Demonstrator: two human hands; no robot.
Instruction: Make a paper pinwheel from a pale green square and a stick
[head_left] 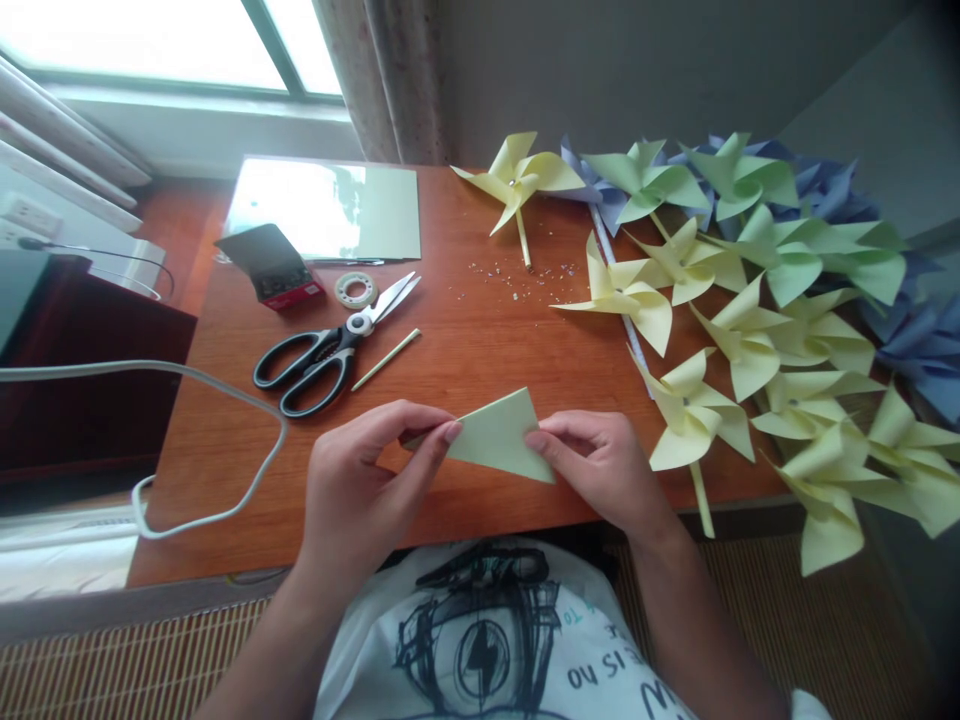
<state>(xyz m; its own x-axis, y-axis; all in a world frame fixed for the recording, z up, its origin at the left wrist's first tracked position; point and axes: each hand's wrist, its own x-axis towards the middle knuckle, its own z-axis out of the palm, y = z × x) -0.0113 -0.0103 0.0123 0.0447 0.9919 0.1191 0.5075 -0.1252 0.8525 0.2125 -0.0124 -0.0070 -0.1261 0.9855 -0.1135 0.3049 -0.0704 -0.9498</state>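
Between my hands, above the front of the table, is a folded piece of pale yellow-green paper (pixel 501 432). My left hand (pixel 379 470) pinches its left corner between thumb and fingers. On the other side, my right hand (pixel 596 455) pinches the right edge, thumb on top. A pair of scissors (pixel 337 350) with black handles lies beyond my left hand, blades partly apart. Close by them is a thin rolled paper stick (pixel 386 360). Past the scissors sit a roll of tape (pixel 355 290) and a small red and dark box (pixel 277 275) with its lid up.
Yellow, green and blue paper pinwheels (pixel 694 400) crowd the right side, some overhanging the front edge. Paper sheets (pixel 390 215) lie at the back left. Small scraps (pixel 517 280) dot the wooden table (pixel 465 350). A white cable (pixel 217 515) loops over the left edge.
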